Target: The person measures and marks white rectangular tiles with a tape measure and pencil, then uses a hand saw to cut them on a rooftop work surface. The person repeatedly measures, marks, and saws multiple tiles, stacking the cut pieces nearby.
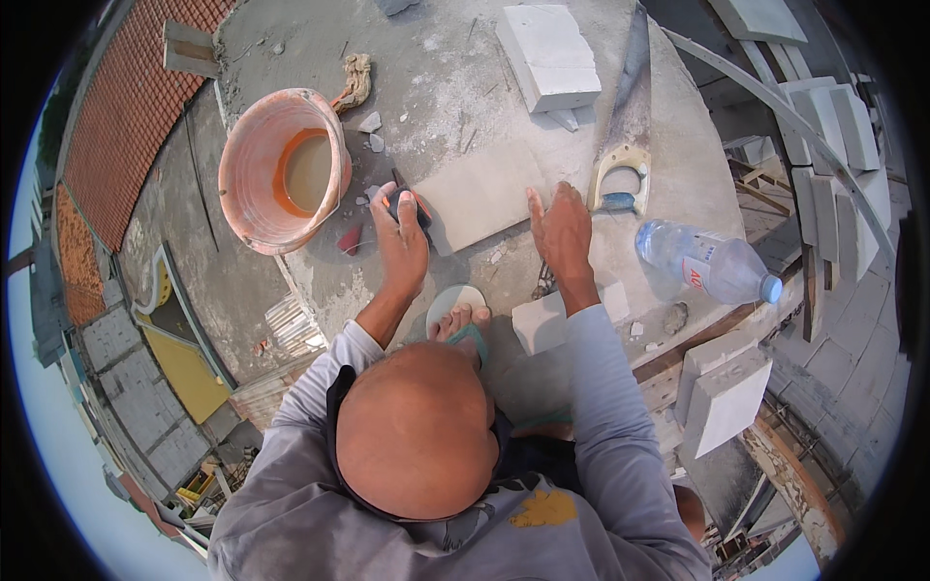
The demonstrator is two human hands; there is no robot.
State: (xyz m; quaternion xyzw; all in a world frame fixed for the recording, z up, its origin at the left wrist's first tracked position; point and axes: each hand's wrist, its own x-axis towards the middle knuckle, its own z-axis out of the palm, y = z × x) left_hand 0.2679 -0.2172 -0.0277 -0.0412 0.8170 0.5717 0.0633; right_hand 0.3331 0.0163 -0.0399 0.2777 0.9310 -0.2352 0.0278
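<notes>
One bucket [281, 169], one saw [628, 116], one bottle [707, 261]; left hand [402, 237] grips a dark tool [412, 205], right hand [560, 228] presses flat, fingers together, on one slab [480, 194]

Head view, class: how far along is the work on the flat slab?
Done: the slab lies flat on the concrete surface. In hand: left hand holds a dark tool at its edge; right hand steadies it. Left: handsaw unused, no cut visible.
</notes>
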